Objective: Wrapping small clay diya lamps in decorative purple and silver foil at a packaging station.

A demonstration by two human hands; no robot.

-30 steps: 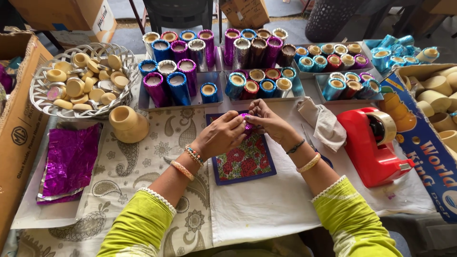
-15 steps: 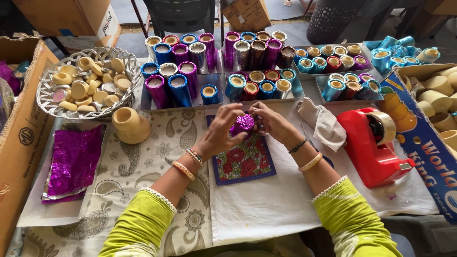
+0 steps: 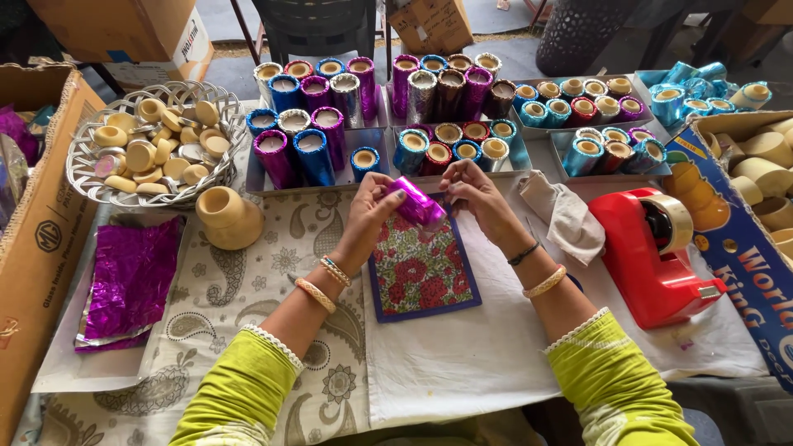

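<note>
- Both hands, left hand (image 3: 373, 208) and right hand (image 3: 472, 192), grip a purple foil tube (image 3: 417, 201) above a floral mat (image 3: 423, 266).
- The table (image 3: 462, 355) wears a paisley cloth (image 3: 231, 306); cardboard boxes (image 3: 124, 33) stand behind.

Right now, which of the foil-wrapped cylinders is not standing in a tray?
The purple cylinder held between the left hand and right hand, lying sideways above the floral mat; the others stand upright in trays.

My left hand (image 3: 369, 216) and right hand (image 3: 472, 196) meet at centre, fingers curled and pinching toward each other, forearms angling in from the near edge, wrists raised.
</note>
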